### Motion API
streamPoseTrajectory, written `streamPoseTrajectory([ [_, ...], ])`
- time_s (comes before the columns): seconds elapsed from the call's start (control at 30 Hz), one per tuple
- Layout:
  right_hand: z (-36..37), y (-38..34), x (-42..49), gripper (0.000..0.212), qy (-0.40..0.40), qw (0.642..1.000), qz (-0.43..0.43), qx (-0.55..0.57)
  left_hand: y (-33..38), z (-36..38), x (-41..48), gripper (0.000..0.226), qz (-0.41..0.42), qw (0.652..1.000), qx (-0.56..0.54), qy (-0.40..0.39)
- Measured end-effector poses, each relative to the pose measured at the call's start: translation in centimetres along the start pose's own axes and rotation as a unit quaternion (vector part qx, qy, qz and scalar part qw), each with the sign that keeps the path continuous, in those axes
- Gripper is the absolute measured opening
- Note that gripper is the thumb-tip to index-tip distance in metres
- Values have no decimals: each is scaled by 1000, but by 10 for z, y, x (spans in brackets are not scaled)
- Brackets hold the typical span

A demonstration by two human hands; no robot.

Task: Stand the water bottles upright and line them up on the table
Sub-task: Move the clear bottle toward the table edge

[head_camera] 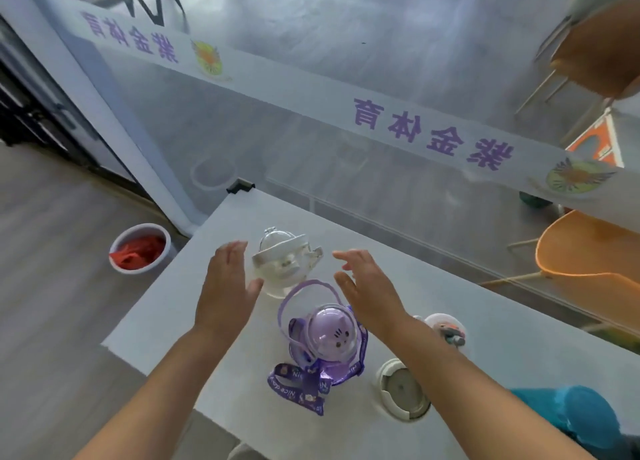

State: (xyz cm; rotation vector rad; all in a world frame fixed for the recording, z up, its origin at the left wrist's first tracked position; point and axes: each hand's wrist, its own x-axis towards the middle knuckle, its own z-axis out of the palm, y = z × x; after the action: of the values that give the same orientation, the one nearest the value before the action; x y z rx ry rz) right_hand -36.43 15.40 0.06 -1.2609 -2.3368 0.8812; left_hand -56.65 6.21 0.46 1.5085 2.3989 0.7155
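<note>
A clear white water bottle (284,264) with a domed lid stands upright near the far left of the white table (485,355). My left hand (227,286) is open just to its left, my right hand (363,286) open just to its right; neither touches it. In front of it stands a purple bottle (329,335) with a cat-face dome, a loop handle and a printed strap. Right of that is a white bottle (403,388) seen from above. My right forearm partly hides a small bottle with a colourful figure (448,328).
A glass partition (381,123) with a banner runs along the table's far edge. On the floor at left sits a white bin (140,248) with red contents. Orange chairs (588,251) stand behind the glass. A teal object (575,414) lies at the near right.
</note>
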Motion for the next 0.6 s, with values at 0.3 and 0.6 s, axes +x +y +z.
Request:
streamPoseTrajectory([
  [0.3,34,-31,85,51,-79,996,31,19,-36,-6,63,9,84,993,-56,-55],
  [0.6,69,-68,157,26,-28,998,51,-2,-84,-29,163,10,142,983,-103,-54],
])
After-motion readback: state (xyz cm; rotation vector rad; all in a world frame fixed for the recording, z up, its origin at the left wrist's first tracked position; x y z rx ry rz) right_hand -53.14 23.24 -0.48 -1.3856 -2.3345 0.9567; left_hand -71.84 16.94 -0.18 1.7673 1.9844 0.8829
